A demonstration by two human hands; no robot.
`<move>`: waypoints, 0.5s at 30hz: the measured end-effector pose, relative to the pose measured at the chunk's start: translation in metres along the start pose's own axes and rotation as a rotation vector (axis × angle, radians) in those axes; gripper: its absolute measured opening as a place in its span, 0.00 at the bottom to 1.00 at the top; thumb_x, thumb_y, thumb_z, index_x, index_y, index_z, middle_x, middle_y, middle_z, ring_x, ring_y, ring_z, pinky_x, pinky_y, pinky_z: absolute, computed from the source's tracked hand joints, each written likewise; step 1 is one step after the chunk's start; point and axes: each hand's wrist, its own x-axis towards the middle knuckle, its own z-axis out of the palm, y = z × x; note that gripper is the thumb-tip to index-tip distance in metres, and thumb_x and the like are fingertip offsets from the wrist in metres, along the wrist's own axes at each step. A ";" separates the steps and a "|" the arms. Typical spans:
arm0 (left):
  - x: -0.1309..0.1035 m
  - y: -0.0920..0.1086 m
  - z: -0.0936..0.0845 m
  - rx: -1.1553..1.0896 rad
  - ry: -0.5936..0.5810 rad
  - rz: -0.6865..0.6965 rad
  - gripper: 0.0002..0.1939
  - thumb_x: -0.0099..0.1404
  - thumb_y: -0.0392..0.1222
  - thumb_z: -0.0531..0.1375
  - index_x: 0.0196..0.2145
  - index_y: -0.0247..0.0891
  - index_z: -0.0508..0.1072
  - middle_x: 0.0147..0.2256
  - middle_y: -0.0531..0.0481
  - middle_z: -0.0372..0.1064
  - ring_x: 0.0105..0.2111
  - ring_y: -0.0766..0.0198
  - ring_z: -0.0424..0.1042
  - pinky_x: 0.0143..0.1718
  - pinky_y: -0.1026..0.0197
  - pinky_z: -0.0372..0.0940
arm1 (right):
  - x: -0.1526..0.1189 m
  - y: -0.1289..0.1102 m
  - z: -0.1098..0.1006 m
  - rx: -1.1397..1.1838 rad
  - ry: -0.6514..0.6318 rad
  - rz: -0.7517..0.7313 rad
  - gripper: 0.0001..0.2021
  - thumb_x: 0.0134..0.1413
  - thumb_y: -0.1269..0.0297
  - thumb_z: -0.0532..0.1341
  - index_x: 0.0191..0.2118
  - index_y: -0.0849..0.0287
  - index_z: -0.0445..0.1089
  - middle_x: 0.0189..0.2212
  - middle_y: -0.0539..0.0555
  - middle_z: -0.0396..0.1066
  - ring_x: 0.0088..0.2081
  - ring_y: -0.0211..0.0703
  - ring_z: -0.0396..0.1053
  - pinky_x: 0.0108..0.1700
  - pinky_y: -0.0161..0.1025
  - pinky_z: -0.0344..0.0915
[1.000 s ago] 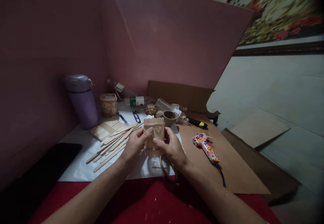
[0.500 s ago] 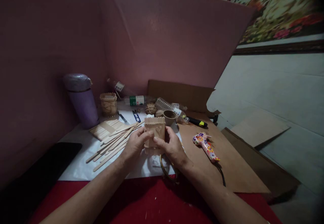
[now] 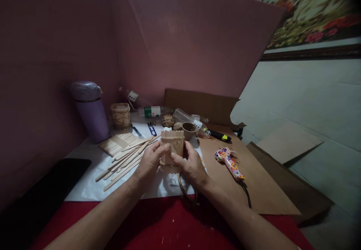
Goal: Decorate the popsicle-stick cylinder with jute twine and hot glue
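A small holder of wooden craft sticks, with a twine band near its top, is held upright between both hands. My left hand grips its left side, the thumb on the front face. On the right side my right hand is closed round it, its thumb also on the front. The fingers behind the holder are hidden. Below it lies a golden ring, partly covered by my right hand. Loose craft sticks are spread on the white sheet left of my left hand.
A purple tumbler and a second stick holder stand at the back left. Behind the hands are twine balls, a round cup and plastic bottles. A patterned glue gun lies on cardboard.
My left thumb has shifted slightly on the front of the holder. Both hands keep hold of it in nearly the same place.
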 end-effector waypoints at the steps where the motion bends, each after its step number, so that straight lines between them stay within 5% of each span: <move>1: 0.001 -0.001 -0.001 0.009 0.002 0.004 0.14 0.60 0.44 0.61 0.42 0.34 0.73 0.35 0.46 0.75 0.31 0.62 0.71 0.35 0.61 0.65 | -0.001 -0.001 0.000 -0.010 0.002 0.004 0.22 0.51 0.53 0.66 0.49 0.56 0.66 0.45 0.55 0.73 0.46 0.50 0.71 0.46 0.46 0.69; 9: -0.002 0.002 0.002 0.025 -0.006 -0.007 0.14 0.58 0.38 0.61 0.43 0.33 0.73 0.35 0.45 0.75 0.32 0.59 0.72 0.36 0.59 0.66 | 0.001 0.002 -0.001 0.083 -0.027 0.030 0.22 0.52 0.53 0.65 0.51 0.57 0.66 0.44 0.56 0.73 0.46 0.50 0.71 0.46 0.46 0.69; 15: 0.001 0.000 0.001 0.019 0.022 -0.021 0.16 0.59 0.45 0.63 0.42 0.33 0.73 0.35 0.45 0.75 0.31 0.61 0.72 0.36 0.60 0.65 | 0.000 0.001 0.000 0.025 -0.030 0.000 0.21 0.52 0.56 0.64 0.50 0.56 0.66 0.45 0.55 0.73 0.46 0.50 0.71 0.47 0.45 0.69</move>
